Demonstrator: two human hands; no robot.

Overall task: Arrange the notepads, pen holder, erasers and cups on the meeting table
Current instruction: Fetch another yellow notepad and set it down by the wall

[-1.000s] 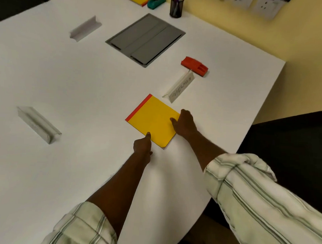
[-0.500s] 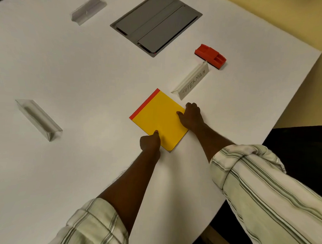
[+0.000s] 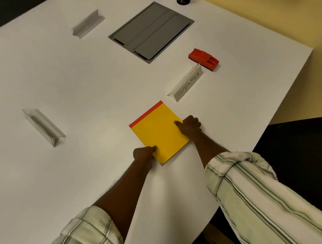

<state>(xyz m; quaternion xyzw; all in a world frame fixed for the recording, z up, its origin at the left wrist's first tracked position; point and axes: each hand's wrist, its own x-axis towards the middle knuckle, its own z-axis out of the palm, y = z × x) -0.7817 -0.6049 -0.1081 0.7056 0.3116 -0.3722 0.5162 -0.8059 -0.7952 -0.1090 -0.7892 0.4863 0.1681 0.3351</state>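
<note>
With your left hand (image 3: 144, 154) and right hand (image 3: 190, 126) both pinching the yellow notepad (image 3: 158, 132), pushing it far-right could topple the nearby name card (image 3: 187, 84).

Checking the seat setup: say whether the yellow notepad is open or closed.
Closed. The yellow notepad lies flat on the table, plain yellow face up, no sheet turned back.

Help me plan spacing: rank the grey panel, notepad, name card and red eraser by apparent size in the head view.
1. grey panel
2. notepad
3. name card
4. red eraser, though it lies farther off, so the last two are unsure.
</note>
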